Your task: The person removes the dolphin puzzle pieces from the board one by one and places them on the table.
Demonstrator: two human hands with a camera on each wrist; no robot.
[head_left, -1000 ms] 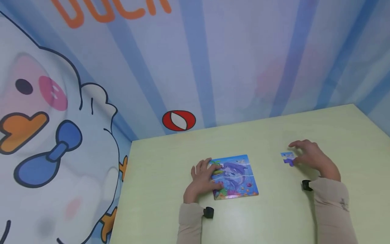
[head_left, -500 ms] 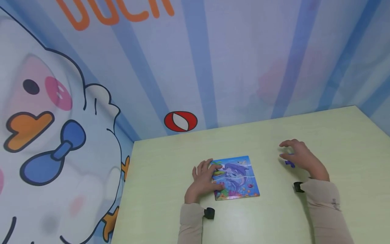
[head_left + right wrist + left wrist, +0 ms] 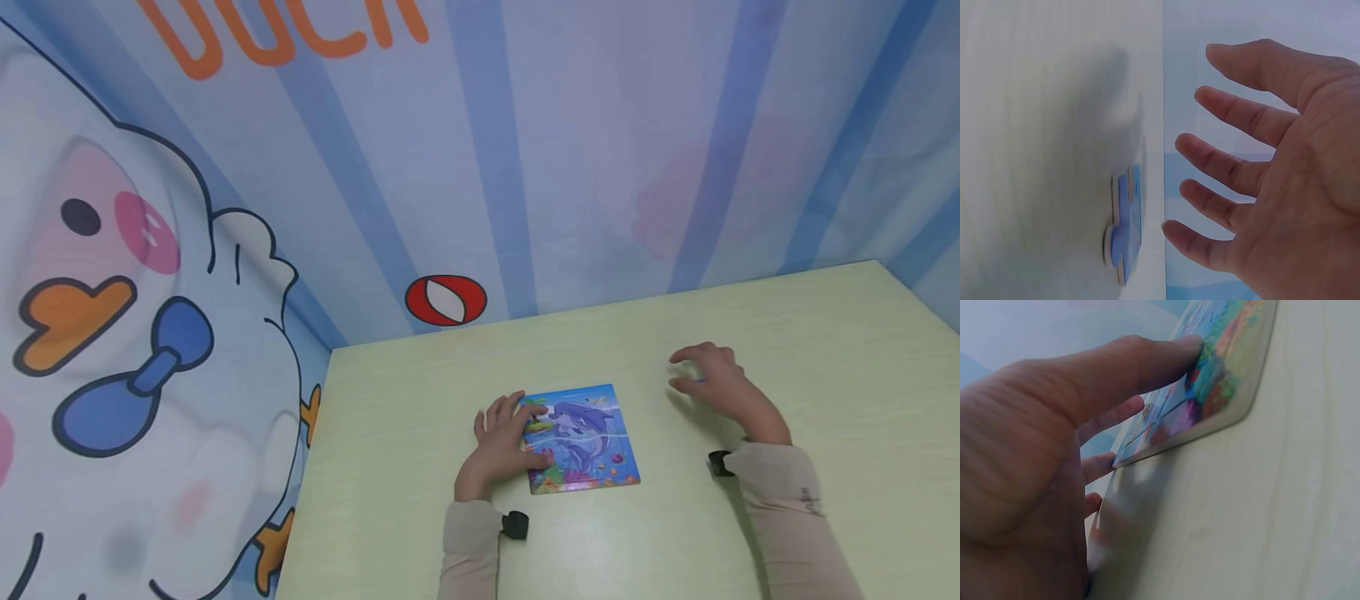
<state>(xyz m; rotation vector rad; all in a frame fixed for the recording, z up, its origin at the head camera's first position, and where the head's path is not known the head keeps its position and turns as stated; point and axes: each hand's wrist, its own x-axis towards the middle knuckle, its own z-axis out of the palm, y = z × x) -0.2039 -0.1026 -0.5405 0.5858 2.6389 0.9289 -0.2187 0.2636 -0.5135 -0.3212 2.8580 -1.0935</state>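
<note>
A square jigsaw puzzle (image 3: 588,433) with a purple dolphin picture lies flat on the table in the head view. My left hand (image 3: 495,442) rests over its left side, fingers spread. In the left wrist view, the thumb (image 3: 1166,359) lies on the puzzle's printed face near a rounded corner. To the right, my right hand (image 3: 723,392) hovers above the table with nothing between its parted fingers. Below it, in the right wrist view, a blue and purple puzzle piece (image 3: 1125,228) lies on the table; the hand mostly hides it in the head view.
The pale wooden table (image 3: 390,417) meets a striped blue backdrop (image 3: 585,167) at its far edge. A large white cartoon duck (image 3: 247,350) is printed on the backdrop at the left. Dark wrist cameras sit at both cuffs.
My right hand has moved left from beside the loose puzzle piece and now covers it in the head view. The left hand stays on the puzzle; the head view has shifted slightly.
</note>
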